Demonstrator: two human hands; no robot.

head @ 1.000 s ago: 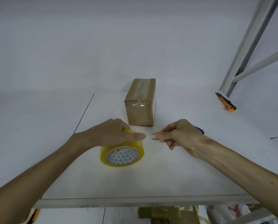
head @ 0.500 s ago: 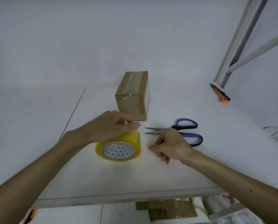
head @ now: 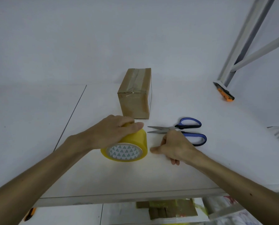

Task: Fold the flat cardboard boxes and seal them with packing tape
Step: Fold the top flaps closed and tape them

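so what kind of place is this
Probably a packing bench in a workshop or storeroom: a taped box on a white table, a tape roll and scissors by it, and a metal rack frame at the right.

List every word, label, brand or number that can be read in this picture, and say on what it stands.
No text can be read.
Tape roll: its core shows only a pattern of small triangles, no letters.
Cardboard box: plain, no print visible.
White bag below the table edge: red marks, too blurred to read.

Yellow tape roll (head: 132,143); brown box (head: 135,98); blue-handled scissors (head: 184,129).
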